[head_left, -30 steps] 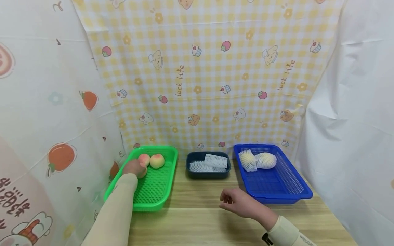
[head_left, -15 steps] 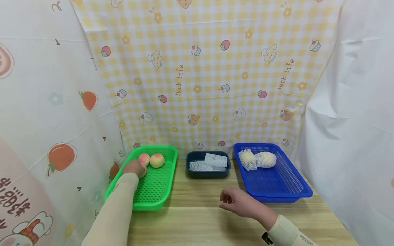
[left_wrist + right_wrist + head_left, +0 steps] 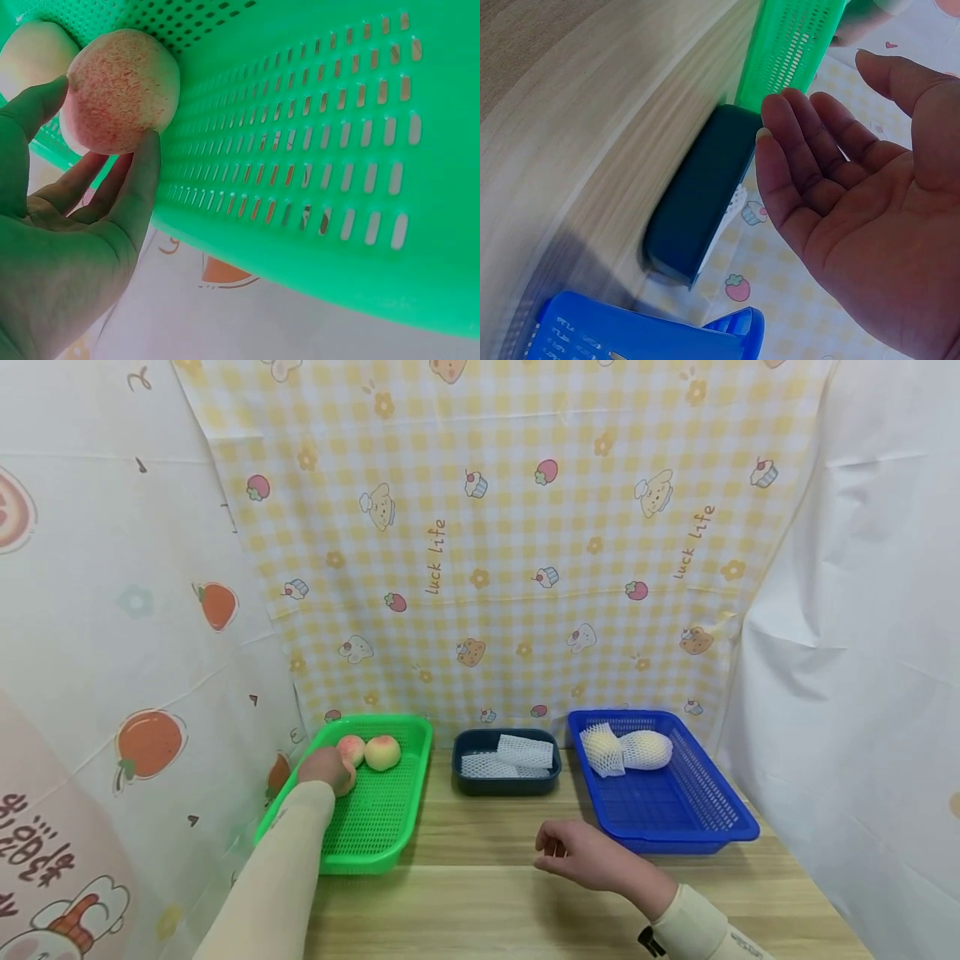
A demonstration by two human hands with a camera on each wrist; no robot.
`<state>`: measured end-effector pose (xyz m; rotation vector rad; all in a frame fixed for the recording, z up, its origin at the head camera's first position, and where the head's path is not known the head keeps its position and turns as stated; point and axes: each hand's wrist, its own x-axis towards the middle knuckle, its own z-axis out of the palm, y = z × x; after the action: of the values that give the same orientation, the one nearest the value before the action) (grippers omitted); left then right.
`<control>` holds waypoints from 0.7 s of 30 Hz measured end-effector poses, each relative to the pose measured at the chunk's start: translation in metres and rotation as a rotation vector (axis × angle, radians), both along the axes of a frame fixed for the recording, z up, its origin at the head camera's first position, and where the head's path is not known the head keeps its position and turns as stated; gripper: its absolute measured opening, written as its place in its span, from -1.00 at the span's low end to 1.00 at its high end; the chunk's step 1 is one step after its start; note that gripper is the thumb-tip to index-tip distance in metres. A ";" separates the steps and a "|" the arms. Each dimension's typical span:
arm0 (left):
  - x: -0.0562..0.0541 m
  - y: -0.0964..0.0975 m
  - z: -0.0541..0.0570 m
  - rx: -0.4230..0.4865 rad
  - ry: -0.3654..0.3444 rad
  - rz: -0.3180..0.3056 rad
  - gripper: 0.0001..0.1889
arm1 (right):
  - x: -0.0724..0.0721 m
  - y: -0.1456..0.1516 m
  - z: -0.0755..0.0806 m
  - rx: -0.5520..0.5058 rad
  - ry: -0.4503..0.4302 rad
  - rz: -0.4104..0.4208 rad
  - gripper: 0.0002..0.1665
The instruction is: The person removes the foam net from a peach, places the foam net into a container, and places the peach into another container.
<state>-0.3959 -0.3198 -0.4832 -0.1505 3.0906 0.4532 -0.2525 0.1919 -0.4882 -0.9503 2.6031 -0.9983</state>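
Observation:
My left hand (image 3: 324, 768) reaches into the green basket (image 3: 408, 827) at the left and grips a peach (image 3: 347, 782). In the left wrist view its thumb and fingers lie round the reddish, speckled peach (image 3: 124, 90), and a paler peach (image 3: 34, 56) shows behind the thumb. Farther back in the basket, two other peaches sit side by side, a pinker peach (image 3: 351, 748) and a yellowish peach (image 3: 382, 752). Over the table near the blue basket, my right hand (image 3: 581, 853) holds nothing. Its fingers are loosely bent in the right wrist view, palm (image 3: 885, 217) showing.
A dark teal tray (image 3: 506, 787) holding white foam net sleeves (image 3: 527, 752) stands between the baskets. At the right, the blue basket (image 3: 652, 839) contains two pale yellow fruits (image 3: 648, 749) in foam nets. A checked cloth (image 3: 480, 543) hangs behind the wooden table (image 3: 480, 902).

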 end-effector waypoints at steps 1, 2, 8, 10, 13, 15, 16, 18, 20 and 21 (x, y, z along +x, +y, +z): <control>0.001 0.001 0.003 -0.006 0.002 -0.004 -0.73 | 0.000 0.000 0.000 0.001 0.002 0.000 -0.81; 0.002 0.001 0.005 -0.006 0.007 -0.009 -0.76 | -0.001 0.000 0.000 0.003 0.003 -0.001 -0.81; 0.007 0.003 0.016 0.060 0.069 -0.023 -0.78 | -0.002 0.000 -0.001 0.012 -0.009 -0.007 -0.76; 0.008 0.004 0.018 0.080 0.070 -0.021 -0.73 | -0.002 0.000 0.000 0.011 -0.012 -0.007 -0.75; 0.009 0.006 0.023 0.104 0.056 -0.019 -0.64 | -0.001 0.000 0.001 0.006 -0.012 -0.003 -0.77; 0.010 0.009 0.027 0.130 0.051 -0.024 -0.63 | -0.001 0.000 0.002 0.003 -0.005 0.000 -0.79; 0.010 0.012 0.029 0.144 0.048 -0.027 -0.62 | 0.000 0.001 0.003 0.000 -0.001 0.001 -0.81; 0.010 0.020 0.033 0.151 0.071 -0.054 -0.59 | 0.001 0.001 0.005 -0.009 0.007 0.002 -0.83; 0.012 0.031 0.038 0.153 0.116 -0.082 -0.53 | 0.001 0.002 0.008 -0.016 0.013 -0.002 -0.84; 0.013 0.037 0.041 0.140 0.148 -0.102 -0.50 | 0.001 0.002 0.009 -0.020 0.015 -0.005 -0.84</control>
<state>-0.3824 -0.2824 -0.4426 0.0442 3.1746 0.7047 -0.2512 0.1939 -0.4795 -0.9595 2.6138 -1.0242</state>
